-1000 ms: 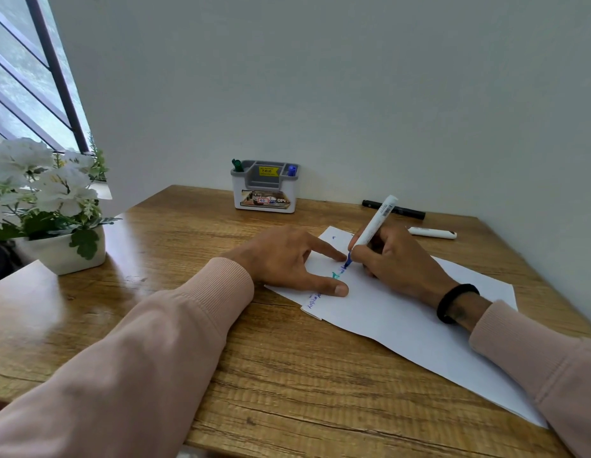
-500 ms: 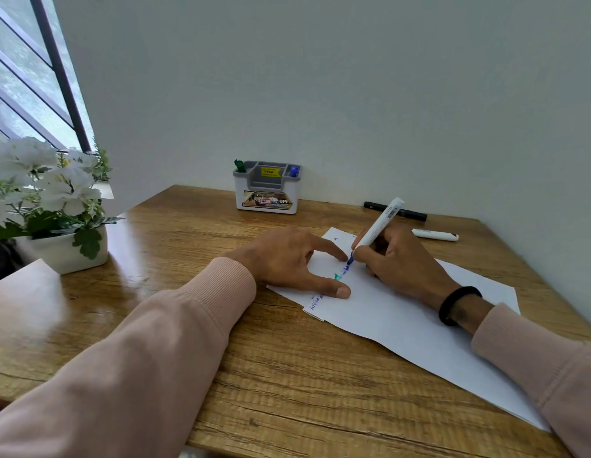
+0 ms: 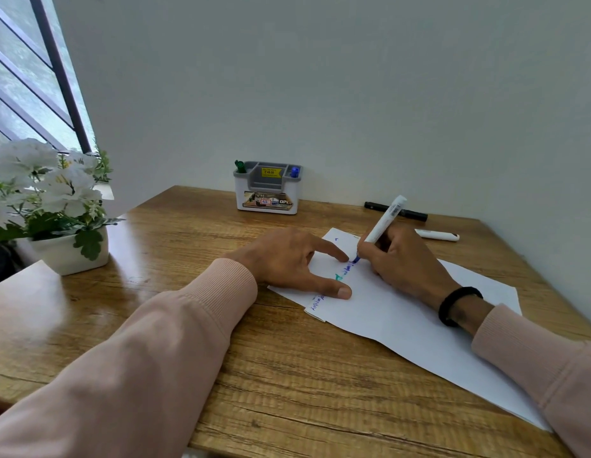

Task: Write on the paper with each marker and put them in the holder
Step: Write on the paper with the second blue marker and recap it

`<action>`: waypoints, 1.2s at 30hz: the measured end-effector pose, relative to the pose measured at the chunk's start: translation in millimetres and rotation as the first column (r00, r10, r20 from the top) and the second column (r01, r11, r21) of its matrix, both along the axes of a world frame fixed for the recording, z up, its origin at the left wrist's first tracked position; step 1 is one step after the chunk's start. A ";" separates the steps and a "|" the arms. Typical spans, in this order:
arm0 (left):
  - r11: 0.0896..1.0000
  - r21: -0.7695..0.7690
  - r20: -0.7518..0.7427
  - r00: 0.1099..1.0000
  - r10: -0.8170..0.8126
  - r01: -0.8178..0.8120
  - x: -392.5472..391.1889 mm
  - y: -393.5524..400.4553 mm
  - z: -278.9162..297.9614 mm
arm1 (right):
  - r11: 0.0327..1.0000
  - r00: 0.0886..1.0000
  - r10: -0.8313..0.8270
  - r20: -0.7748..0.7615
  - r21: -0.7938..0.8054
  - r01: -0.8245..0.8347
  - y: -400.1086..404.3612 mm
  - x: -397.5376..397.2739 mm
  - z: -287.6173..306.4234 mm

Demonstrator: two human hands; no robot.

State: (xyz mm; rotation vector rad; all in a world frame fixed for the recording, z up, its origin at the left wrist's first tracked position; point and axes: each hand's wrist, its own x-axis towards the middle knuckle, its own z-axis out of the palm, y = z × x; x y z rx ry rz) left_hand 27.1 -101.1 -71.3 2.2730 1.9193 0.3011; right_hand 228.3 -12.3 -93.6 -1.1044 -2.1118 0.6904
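Right hand [image 3: 403, 259] pinches marker [image 3: 385, 219] — tip on paper [image 3: 403, 312]; left hand [image 3: 287, 259] flat.

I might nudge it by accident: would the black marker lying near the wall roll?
Probably. The black marker looks round and slim, lying flat on smooth wood, so a sideways nudge likely rolls it. It seems light; the wall behind should stop it.

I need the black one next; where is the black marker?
The black marker lies on the table's far right, beside the wall, just behind the white marker.
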 end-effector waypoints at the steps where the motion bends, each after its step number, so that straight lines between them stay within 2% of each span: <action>1: 1.000 0.000 -0.002 1.000 -0.001 0.001 -0.1 0.3 0.1 | 1.000 1.000 -0.005 -0.002 0.005 0.005 0.5 0.0 -0.6; 10: 1.000 0.002 -0.005 1.000 0.012 -0.012 -0.4 0.3 -0.7 | 1.000 1.000 0.010 -0.003 -0.017 -0.010 3.2 -0.6 -2.5; 16: 0.999 -0.024 0.007 1.000 0.024 -0.024 0.0 -1.1 0.5 | 0.996 0.997 -0.078 -0.028 0.034 0.079 4.7 0.2 -2.9; 20: 0.999 -0.036 0.008 1.000 0.027 -0.026 -0.9 -0.5 0.1 | 0.997 0.996 -0.081 -0.036 0.006 0.081 2.9 -1.6 -1.3; 23: 0.999 -0.039 0.019 0.999 0.025 -0.024 -1.8 0.4 -1.0 | 0.998 0.975 -0.051 -0.218 -0.054 0.040 2.5 2.9 0.6; 26: 0.999 -0.036 0.035 0.999 0.040 -0.038 -3.1 2.9 -3.6 | 1.000 0.920 0.011 -0.393 0.004 -0.010 2.4 10.6 3.8; 28: 0.998 -0.023 0.111 0.992 0.062 -0.060 -5.4 3.6 -4.9 | 0.998 0.900 0.059 -0.432 0.037 -0.048 2.2 11.6 7.4; 30: 0.995 0.039 0.251 0.965 0.077 -0.090 -8.2 4.4 -5.8 | 0.996 0.880 0.084 -0.467 0.040 -0.074 1.6 10.7 11.8; 32: 0.978 0.132 0.432 0.897 0.090 -0.162 -8.6 4.4 -4.6 | 0.993 0.840 0.114 -0.530 0.049 -0.105 -0.2 9.8 16.0; 33: 0.966 0.145 0.566 0.819 0.095 -0.212 -9.1 4.7 -2.0 | 0.992 0.821 0.128 -0.556 0.054 -0.118 -1.5 9.3 17.7; 34: 0.960 0.118 0.719 0.689 0.095 -0.255 -11.0 5.1 1.2 | 0.990 0.808 0.142 -0.571 0.061 -0.131 -3.2 8.6 19.1; 36: 0.968 0.013 0.949 0.308 0.068 -0.252 -17.5 4.2 8.2 | 0.984 0.811 0.180 -0.557 0.106 -0.146 -8.6 6.5 20.0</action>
